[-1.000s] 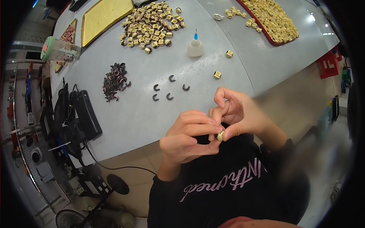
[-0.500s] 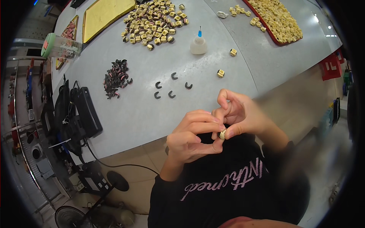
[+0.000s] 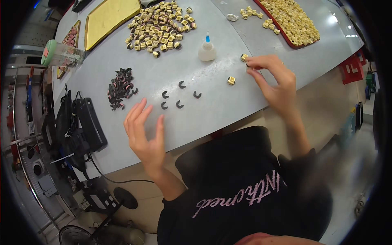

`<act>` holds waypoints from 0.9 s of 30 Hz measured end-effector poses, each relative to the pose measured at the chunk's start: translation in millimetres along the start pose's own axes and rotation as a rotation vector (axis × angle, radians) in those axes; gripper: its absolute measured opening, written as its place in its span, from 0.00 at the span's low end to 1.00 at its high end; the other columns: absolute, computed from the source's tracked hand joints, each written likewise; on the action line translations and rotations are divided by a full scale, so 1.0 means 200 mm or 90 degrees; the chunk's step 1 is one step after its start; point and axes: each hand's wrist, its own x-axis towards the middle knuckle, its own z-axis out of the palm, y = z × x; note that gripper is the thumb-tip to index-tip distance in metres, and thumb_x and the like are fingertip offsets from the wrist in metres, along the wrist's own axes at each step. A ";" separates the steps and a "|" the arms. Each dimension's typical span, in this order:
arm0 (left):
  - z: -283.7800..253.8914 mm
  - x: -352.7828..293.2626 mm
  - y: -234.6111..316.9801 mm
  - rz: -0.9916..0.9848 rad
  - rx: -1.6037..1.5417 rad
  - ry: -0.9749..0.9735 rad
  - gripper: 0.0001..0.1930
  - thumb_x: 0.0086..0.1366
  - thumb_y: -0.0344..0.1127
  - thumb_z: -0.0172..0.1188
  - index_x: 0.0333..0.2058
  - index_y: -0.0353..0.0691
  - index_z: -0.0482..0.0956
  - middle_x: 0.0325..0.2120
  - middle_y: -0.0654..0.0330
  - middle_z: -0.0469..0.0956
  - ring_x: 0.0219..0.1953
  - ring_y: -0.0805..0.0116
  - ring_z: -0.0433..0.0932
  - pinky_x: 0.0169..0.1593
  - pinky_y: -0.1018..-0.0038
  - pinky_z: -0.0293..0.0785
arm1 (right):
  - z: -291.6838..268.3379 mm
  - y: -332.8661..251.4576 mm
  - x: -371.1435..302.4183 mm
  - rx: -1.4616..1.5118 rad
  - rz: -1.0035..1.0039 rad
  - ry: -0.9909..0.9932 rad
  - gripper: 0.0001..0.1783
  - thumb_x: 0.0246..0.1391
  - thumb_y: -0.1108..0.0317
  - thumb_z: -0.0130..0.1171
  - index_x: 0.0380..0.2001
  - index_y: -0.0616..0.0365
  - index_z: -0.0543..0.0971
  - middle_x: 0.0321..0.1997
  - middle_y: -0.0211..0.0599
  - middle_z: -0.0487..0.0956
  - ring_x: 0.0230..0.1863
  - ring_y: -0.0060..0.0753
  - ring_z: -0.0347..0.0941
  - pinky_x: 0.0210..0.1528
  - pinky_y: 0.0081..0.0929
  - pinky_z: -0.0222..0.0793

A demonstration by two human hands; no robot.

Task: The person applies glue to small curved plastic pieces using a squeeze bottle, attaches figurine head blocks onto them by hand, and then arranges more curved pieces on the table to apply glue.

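Note:
My right hand [image 3: 277, 81] pinches a small piece [image 3: 247, 65] between thumb and forefinger over the right side of the table. Little more than a dark sliver of it shows. Just beyond those fingertips lies a cream-and-black block [image 3: 244, 57], and a similar block [image 3: 231, 80] rests nearer me. My left hand [image 3: 145, 136] is open above the table's front edge, fingers spread and holding nothing. Past its fingers lie several black C-shaped pieces [image 3: 179, 104], set apart from one another. A heap of black curved pieces [image 3: 120, 87], some with pink, sits to their left.
Farther back are a pile of cream-and-black blocks [image 3: 161, 28], a squeeze bottle [image 3: 207, 52] with a blue needle tip, and a yellow tray [image 3: 108, 22]. A red tray [image 3: 292, 41] holds cream pieces. At left are a clear jar [image 3: 67, 55] and a black power adapter [image 3: 92, 122].
My hands, together on a small cream-and-dark piece before, have parted. The left moved left and opened over the table; the right reached forward to the blocks. The view shifted slightly.

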 end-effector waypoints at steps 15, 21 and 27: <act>0.04 0.00 -0.07 -0.090 -0.005 -0.130 0.13 0.56 0.24 0.68 0.41 0.37 0.83 0.39 0.57 0.82 0.45 0.57 0.79 0.51 0.65 0.75 | -0.09 0.29 0.24 -0.268 -0.195 0.033 0.10 0.51 0.78 0.66 0.39 0.62 0.82 0.43 0.37 0.83 0.43 0.37 0.77 0.45 0.30 0.74; 0.08 0.02 -0.06 -0.138 -0.043 -0.109 0.20 0.56 0.22 0.68 0.49 0.37 0.79 0.38 0.56 0.82 0.43 0.58 0.80 0.50 0.66 0.75 | -0.15 0.50 0.55 -0.368 -0.131 0.000 0.08 0.57 0.72 0.63 0.39 0.63 0.80 0.38 0.37 0.78 0.42 0.38 0.78 0.43 0.29 0.74; 0.06 0.03 -0.07 -0.110 -0.066 -0.085 0.25 0.56 0.22 0.67 0.54 0.37 0.75 0.39 0.56 0.83 0.44 0.59 0.79 0.50 0.66 0.74 | -0.14 0.51 0.62 -0.353 -0.119 -0.040 0.06 0.55 0.73 0.63 0.34 0.63 0.77 0.36 0.41 0.76 0.38 0.40 0.77 0.40 0.32 0.74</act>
